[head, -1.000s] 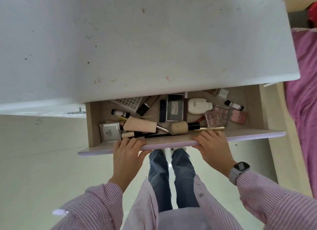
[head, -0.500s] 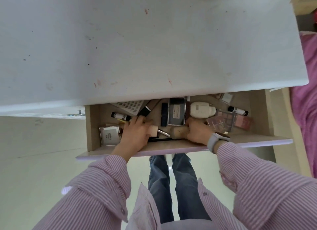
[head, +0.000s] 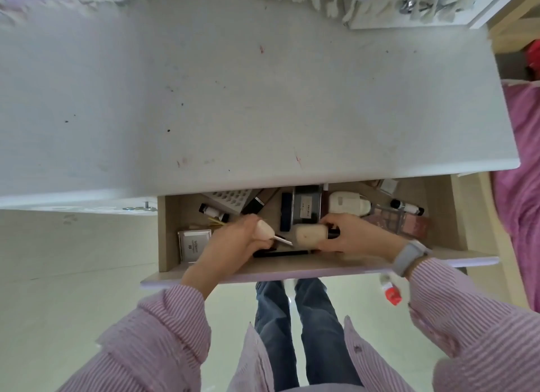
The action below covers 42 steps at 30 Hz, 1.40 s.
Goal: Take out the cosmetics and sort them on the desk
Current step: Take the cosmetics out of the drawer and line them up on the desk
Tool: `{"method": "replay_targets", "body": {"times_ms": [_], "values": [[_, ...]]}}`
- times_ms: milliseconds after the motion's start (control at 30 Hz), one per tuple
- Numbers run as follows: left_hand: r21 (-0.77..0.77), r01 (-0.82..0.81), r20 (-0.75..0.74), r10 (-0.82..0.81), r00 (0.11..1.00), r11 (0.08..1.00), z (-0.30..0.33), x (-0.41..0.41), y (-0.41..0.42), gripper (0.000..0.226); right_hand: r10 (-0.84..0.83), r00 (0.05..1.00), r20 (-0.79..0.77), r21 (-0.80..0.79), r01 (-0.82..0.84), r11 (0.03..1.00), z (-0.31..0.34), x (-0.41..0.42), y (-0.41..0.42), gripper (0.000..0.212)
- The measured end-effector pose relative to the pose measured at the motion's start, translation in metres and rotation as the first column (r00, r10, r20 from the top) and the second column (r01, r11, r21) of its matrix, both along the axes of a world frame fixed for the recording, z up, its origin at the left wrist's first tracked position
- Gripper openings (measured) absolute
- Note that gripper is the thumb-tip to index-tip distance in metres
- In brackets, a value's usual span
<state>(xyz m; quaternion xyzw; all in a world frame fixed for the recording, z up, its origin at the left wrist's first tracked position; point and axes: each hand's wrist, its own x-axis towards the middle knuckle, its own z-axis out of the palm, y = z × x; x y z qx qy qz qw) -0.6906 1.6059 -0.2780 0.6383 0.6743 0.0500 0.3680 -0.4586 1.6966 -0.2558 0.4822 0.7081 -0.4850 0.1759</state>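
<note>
Left hand (head: 233,239) curled round a beige, cone-shaped bottle (head: 264,231), metal tip pointing right. Right hand (head: 350,233) wrapped round a cream, dark-capped bottle (head: 311,235) lying on its side. Both grips inside the open drawer (head: 321,264), near its front edge, bottles barely raised if at all.

Around the hands, still in the drawer: a silver square compact (head: 194,244) at the left, a small black-capped tube (head: 211,211), a grey palette (head: 306,206) in the middle, a white bottle (head: 349,203), a pink eyeshadow palette (head: 394,222) and a white tube (head: 407,207) at the right.

Above, the white desk top (head: 263,99) with only marks and stains, no cosmetics laid out.

Judging from this: barely begun, first two items gripped but not lifted out; all sorting still ahead.
</note>
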Motion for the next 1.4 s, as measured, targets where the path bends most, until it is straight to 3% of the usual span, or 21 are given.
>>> {"method": "replay_targets", "body": {"times_ms": [100, 200, 300, 367, 400, 467, 533, 633, 833, 933, 1033, 1200, 1300, 1400], "values": [[-0.094, -0.293, 0.246, 0.307, 0.919, 0.952, 0.031, -0.012, 0.005, 0.026, -0.030, 0.996, -0.080, -0.073, 0.024, 0.997, 0.038, -0.013, 0.021, 0.031], [-0.155, -0.550, 0.420, 0.558, 0.716, 0.821, 0.062, -0.033, 0.024, 0.008, -0.204, 0.950, -0.236, -0.168, 0.167, 0.972, 0.073, -0.036, 0.044, 0.021], [-0.272, -0.737, 0.458, 0.757, 0.467, 0.619, 0.084, -0.065, 0.056, 0.018, -0.296, 0.907, -0.298, -0.087, 0.283, 0.955, 0.090, -0.071, 0.074, 0.020], [-0.399, -0.753, 0.542, 0.797, 0.267, 0.523, 0.095, -0.088, 0.078, 0.023, -0.281, 0.911, -0.303, -0.050, 0.279, 0.959, 0.094, -0.099, 0.096, 0.024], [-0.416, -0.741, 0.584, 0.780, 0.227, 0.527, 0.099, -0.099, 0.090, 0.026, -0.267, 0.914, -0.305, -0.045, 0.266, 0.963, 0.095, -0.113, 0.107, 0.025], [-0.322, -0.732, 0.611, 0.722, 0.323, 0.600, 0.102, -0.117, 0.113, 0.041, -0.221, 0.927, -0.303, -0.021, 0.226, 0.974, 0.095, -0.139, 0.131, 0.023], [-0.158, -0.755, 0.509, 0.708, 0.490, 0.636, 0.100, -0.131, 0.136, 0.057, -0.189, 0.931, -0.313, -0.004, 0.198, 0.980, 0.095, -0.163, 0.156, 0.017], [0.021, -0.761, 0.360, 0.705, 0.611, 0.649, 0.091, -0.150, 0.165, 0.059, -0.214, 0.905, -0.367, -0.037, 0.215, 0.976, 0.093, -0.198, 0.192, 0.008], [0.203, -0.781, 0.232, 0.746, 0.625, 0.591, 0.066, -0.181, 0.210, 0.043, -0.334, 0.815, -0.473, -0.048, 0.355, 0.934, 0.063, -0.264, 0.234, 0.030], [0.326, -0.786, 0.174, 0.784, 0.596, 0.525, 0.055, -0.192, 0.226, 0.037, -0.285, 0.830, -0.480, 0.016, 0.334, 0.943, 0.050, -0.291, 0.246, 0.045], [0.381, -0.801, 0.169, 0.818, 0.551, 0.461, 0.049, -0.198, 0.234, 0.030, -0.230, 0.830, -0.508, 0.100, 0.322, 0.941, 0.045, -0.311, 0.249, 0.047], [0.475, -0.725, -0.002, 0.825, 0.566, 0.499, 0.046, -0.194, 0.232, 0.029, -0.083, 0.804, -0.588, 0.303, 0.315, 0.899, 0.040, -0.312, 0.221, 0.043], [0.458, -0.693, -0.005, 0.781, 0.624, 0.557, 0.047, -0.192, 0.225, 0.037, 0.024, 0.822, -0.569, 0.379, 0.236, 0.895, 0.033, -0.304, 0.203, 0.044], [0.428, -0.697, 0.027, 0.763, 0.646, 0.575, 0.055, -0.187, 0.212, 0.044, 0.027, 0.812, -0.583, 0.371, 0.236, 0.898, 0.033, -0.298, 0.192, 0.047]]}}
